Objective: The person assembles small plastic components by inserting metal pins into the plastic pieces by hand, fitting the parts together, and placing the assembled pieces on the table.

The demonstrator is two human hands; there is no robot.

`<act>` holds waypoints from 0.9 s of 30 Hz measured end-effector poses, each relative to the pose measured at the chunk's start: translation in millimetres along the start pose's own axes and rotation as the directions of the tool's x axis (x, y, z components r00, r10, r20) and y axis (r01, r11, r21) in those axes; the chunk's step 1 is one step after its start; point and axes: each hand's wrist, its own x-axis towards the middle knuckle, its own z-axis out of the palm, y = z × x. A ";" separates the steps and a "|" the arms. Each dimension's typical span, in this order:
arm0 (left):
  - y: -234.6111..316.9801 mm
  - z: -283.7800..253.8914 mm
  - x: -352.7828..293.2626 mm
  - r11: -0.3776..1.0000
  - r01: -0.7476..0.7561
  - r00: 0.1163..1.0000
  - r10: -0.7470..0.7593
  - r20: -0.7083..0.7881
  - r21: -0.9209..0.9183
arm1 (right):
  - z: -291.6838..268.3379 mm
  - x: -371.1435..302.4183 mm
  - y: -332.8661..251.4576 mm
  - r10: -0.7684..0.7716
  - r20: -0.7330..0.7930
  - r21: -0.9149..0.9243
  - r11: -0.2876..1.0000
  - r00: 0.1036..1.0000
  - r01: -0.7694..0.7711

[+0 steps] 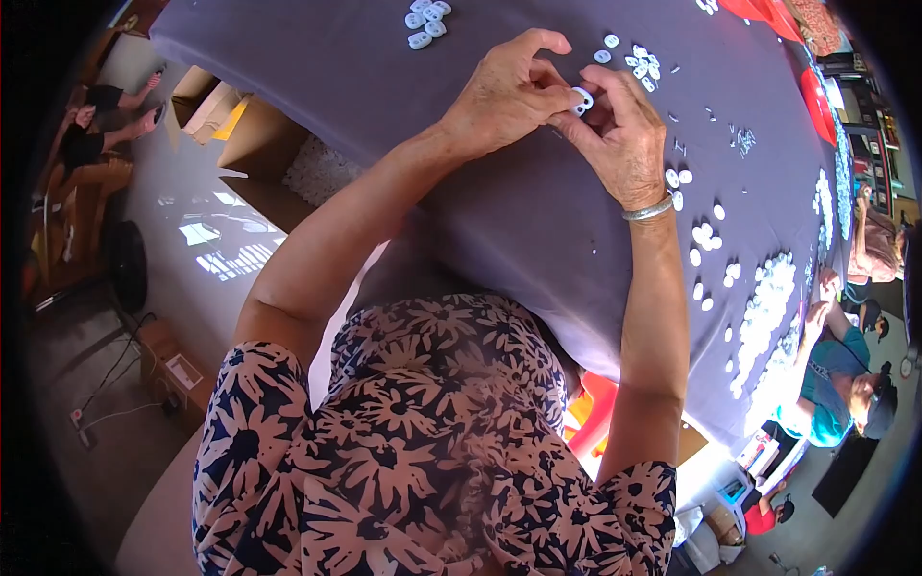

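Observation:
Above the dark cloth, both of my hands meet at a small white oval plastic piece with holes in it. My left hand pinches it between thumb and fingers. From the other side, my right hand, with a silvery bracelet at the wrist, grips the same piece, its fingertips curled and partly hidden. Just beyond the hands lie two loose white pieces and a small cluster of white pieces. Tiny metal pins are scattered to the right of my right hand.
The dark cloth-covered table carries another white cluster at the far left and a large white heap at right. Red containers stand at the far right edge. A co-worker in teal sits at right; an open cardboard box is at left.

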 end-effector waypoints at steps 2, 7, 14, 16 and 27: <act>0.3 -0.7 0.0 0.999 -0.009 1.000 0.009 0.009 0.036 | -4.9 1.4 1.9 -0.113 0.102 -0.194 0.972 0.988 0.131; -2.1 -0.1 0.8 0.994 -0.068 0.996 0.063 0.055 0.091 | -5.5 -1.6 4.0 -0.180 0.196 -0.261 0.938 0.964 0.228; 2.2 6.4 -4.2 0.996 -0.093 0.995 0.092 0.023 0.018 | -3.3 -5.4 3.2 -0.115 0.206 -0.210 0.965 0.972 0.159; 2.7 8.5 -6.8 0.997 -0.079 0.997 0.079 0.011 -0.011 | -4.2 -5.9 3.4 -0.127 0.206 -0.204 0.964 0.970 0.170; 0.6 14.9 -12.8 0.992 -0.004 0.999 -0.002 -0.043 -0.126 | 1.6 -12.0 0.9 -0.103 0.199 -0.117 0.985 0.974 0.128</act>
